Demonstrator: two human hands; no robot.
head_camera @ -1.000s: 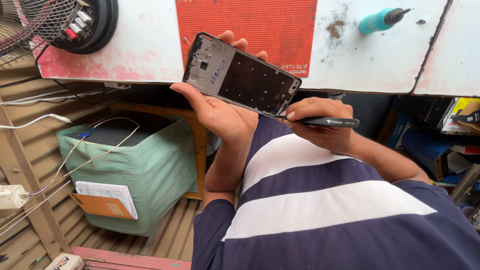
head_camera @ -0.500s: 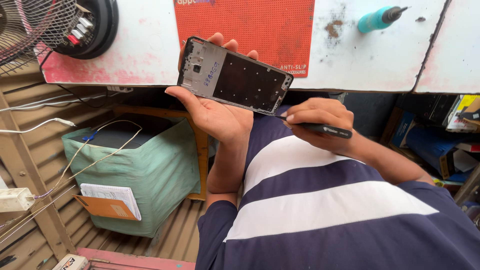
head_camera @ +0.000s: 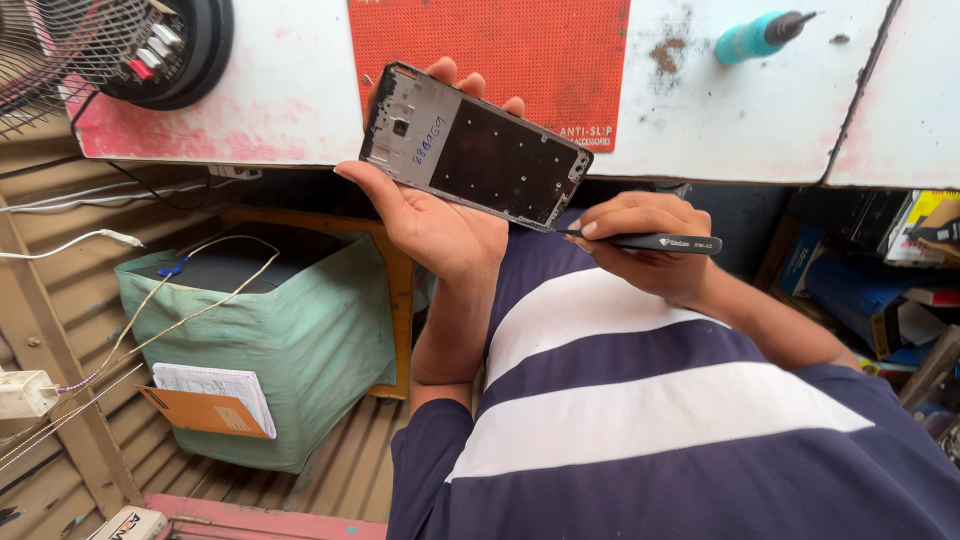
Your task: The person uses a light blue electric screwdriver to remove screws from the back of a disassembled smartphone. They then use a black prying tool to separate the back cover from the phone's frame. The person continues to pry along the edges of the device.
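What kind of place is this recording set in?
Probably a small phone repair stall: a stripped phone frame in the left hand, black tweezers in the right hand, and a red anti-slip mat on a worn white workbench.

Phone frame [head_camera: 475, 150] in left hand [head_camera: 435, 215] tilted a little steeper; tweezers [head_camera: 650, 242] tip now at frame's lower corner.

Left hand [head_camera: 440, 215] cupped palm-up, right hand [head_camera: 650, 245] apparently pinching.

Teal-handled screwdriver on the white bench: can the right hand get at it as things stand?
Probably not right away. The teal-handled screwdriver lies uncovered with open bench around it, but the right hand has its grip on black tweezers at the phone frame.
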